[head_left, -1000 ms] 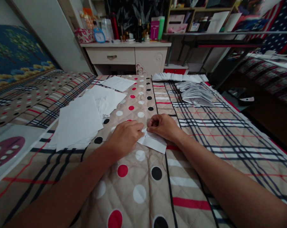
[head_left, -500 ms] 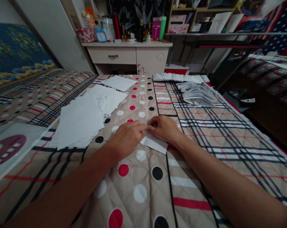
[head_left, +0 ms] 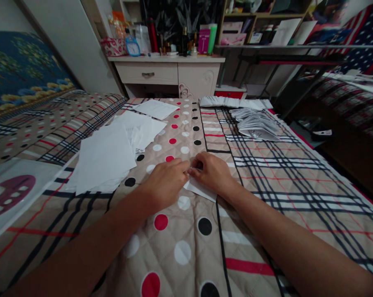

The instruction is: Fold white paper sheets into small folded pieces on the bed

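A small white piece of paper (head_left: 201, 191), apparently folded, lies on the bedspread (head_left: 161, 251) under my two hands. My left hand (head_left: 169, 179) pinches it at its far left end, fingers closed. Right beside it, my right hand (head_left: 211, 171) is curled over the same piece, thumb and fingertips meeting near the left fingertips. The right hand covers much of the paper's upper side. To the left sits a pile of loose white sheets (head_left: 104, 159), with one more sheet (head_left: 157, 108) behind it.
Folded papers (head_left: 256, 123) lie in a fanned stack at the back right, and a long row of folded papers (head_left: 235, 102) is behind them. A clear plastic board with a purple print (head_left: 11, 194) lies at the left. Beyond the bed stands a white dresser (head_left: 149, 73).
My right hand has shifted slightly over the paper, so less of the paper shows. My left hand stays nearly in place, and the piles are unchanged.
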### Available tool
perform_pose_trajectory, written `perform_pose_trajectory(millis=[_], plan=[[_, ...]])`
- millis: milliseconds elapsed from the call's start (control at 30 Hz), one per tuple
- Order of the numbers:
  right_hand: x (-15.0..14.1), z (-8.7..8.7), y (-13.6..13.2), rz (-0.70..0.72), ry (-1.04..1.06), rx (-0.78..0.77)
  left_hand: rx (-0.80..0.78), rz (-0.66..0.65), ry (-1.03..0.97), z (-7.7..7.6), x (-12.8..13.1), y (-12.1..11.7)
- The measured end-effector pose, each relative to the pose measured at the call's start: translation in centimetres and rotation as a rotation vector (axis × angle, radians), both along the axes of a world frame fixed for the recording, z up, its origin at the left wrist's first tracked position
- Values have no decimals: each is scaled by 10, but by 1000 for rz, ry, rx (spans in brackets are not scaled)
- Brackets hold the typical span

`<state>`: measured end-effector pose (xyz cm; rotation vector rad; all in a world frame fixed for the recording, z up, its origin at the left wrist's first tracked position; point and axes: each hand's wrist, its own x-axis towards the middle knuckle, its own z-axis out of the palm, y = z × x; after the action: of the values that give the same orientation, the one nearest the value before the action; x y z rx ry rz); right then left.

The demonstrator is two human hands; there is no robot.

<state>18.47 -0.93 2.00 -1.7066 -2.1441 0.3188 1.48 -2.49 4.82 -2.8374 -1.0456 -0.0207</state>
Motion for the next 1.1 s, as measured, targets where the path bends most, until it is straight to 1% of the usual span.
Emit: perform_pose_trajectory(millis=[100, 200, 267, 333, 367, 433, 533, 633, 700, 800, 900, 967, 1033, 1100], plan=[[1, 0, -1, 19, 5, 5, -91, 36, -132, 0, -2, 1], [1, 1, 0, 21, 15, -6, -267, 112, -388, -12, -5, 12], [2, 1, 0, 22, 34, -10, -419, 248, -637, -23, -7, 21], [2, 0, 0, 24, 66, -6, -585, 356, -776, -34, -9, 29], [2, 0, 0, 26, 85, -3, -605, 402, -821, -37, -9, 32], [2, -1, 0, 34, 127, 4, -582, 429, -848, -41, -10, 34], [2, -2, -1, 38, 186, -6, -527, 374, -775, -40, -11, 33], [3, -3, -1, 38, 266, -29, -569, 357, -743, -38, -13, 32], [5, -6, 0, 54, 356, -40, -616, 382, -790, -39, -14, 32], [7, -10, 2, 115, 505, -82, -691, 421, -880, -42, -15, 32], [7, -13, 4, 169, 642, -138, -715, 412, -938, -45, -13, 33], [6, -14, 6, 160, 751, -153, -742, 393, -978, -45, -12, 33], [5, -14, 8, 123, 864, -153, -786, 372, -1029, -44, -12, 35], [5, -15, 12, 74, 950, -142, -787, 340, -1064, -43, -12, 36]])
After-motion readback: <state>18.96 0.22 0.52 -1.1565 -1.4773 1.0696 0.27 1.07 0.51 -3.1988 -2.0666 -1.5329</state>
